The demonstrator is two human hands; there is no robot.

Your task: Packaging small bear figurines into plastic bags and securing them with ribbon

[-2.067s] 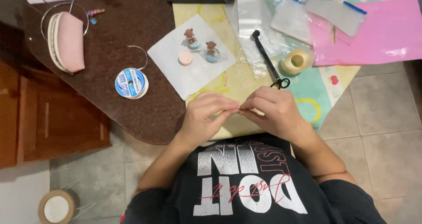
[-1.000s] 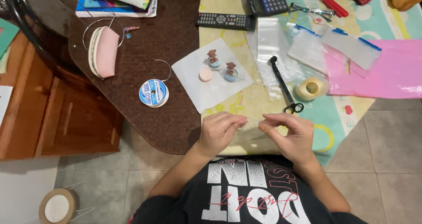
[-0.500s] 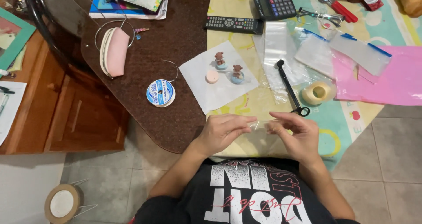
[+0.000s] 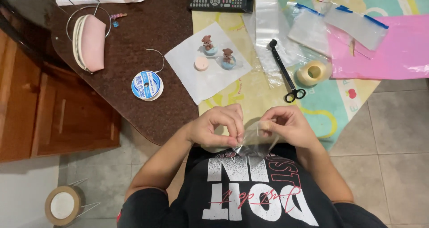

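- Head view, looking straight down: left hand [image 4: 217,126] and right hand [image 4: 286,126] sit close together at the table's near edge, fingers curled and pinched shut on a small clear plastic bag [image 4: 255,141].
- That bag is thin, glossy and crinkled, hanging between the two hands just above the black printed shirt [image 4: 250,187].
- Up on the table, a white paper sheet [image 4: 192,82] lies flat, carrying two tiny brown bear figures on blue bases [image 4: 218,52] and a round pink disc [image 4: 201,64].
- Just right of it, black scissors [image 4: 284,71] lie on more clear plastic bags [image 4: 272,27], with a cream roll of tape [image 4: 313,73] close beside the handles.
- A shiny pink sheet [image 4: 397,49] covers the far right, and a black remote [image 4: 216,2] rests at the top.
- On the left, a round spool of clear cord [image 4: 147,85] with a blue label, and a soft pink pouch [image 4: 89,42] ringed by a wire loop.
- Surface: dark brown speckled tabletop [image 4: 147,35] with a rounded edge, partly under a pastel patterned cloth [image 4: 330,107].
- Below: pale tiled floor [image 4: 393,156], a wooden cabinet [image 4: 40,116] at left.
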